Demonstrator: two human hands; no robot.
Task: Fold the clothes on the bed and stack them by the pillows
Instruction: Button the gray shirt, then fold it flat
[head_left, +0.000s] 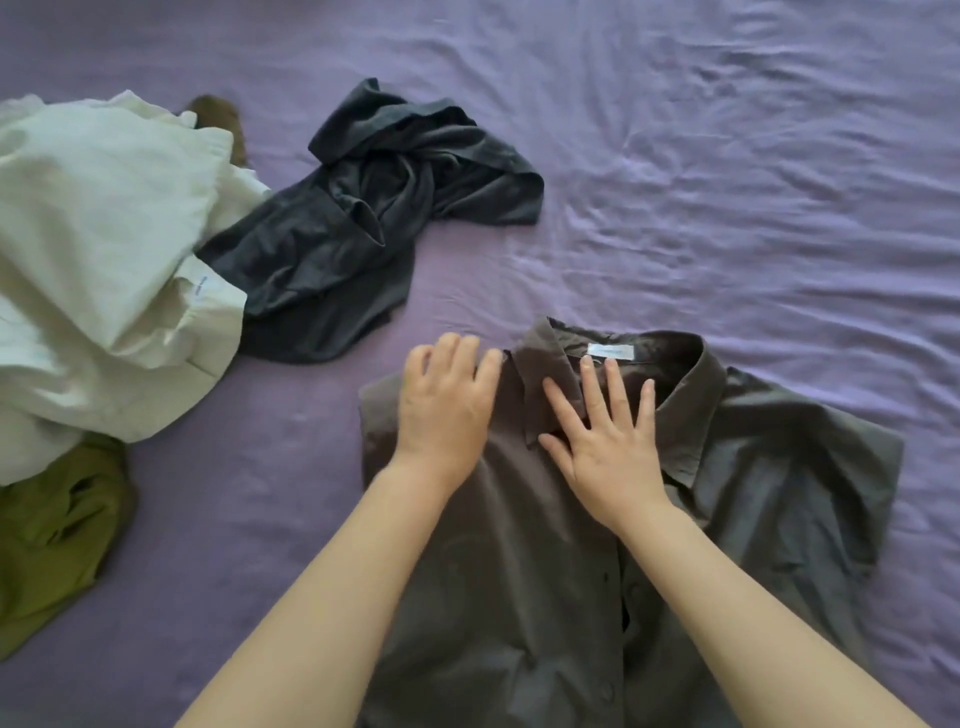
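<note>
At lower centre, the left hand (447, 410) and right hand (605, 441) lie flat, fingers straight, on a grey shirt (545, 571); uneven pressing could likely crease its collar (691, 410).

The wrinkled cotton bed sheet (727, 156) is plain lilac purple. The collared button-up shirt (519, 571) is a solid brownish grey with a small white neck label (611, 352). The crumpled jersey garment (363, 218) is plain charcoal. The heaped woven garment (93, 249) is cream white; the bunched one (47, 545) is olive green.
</note>
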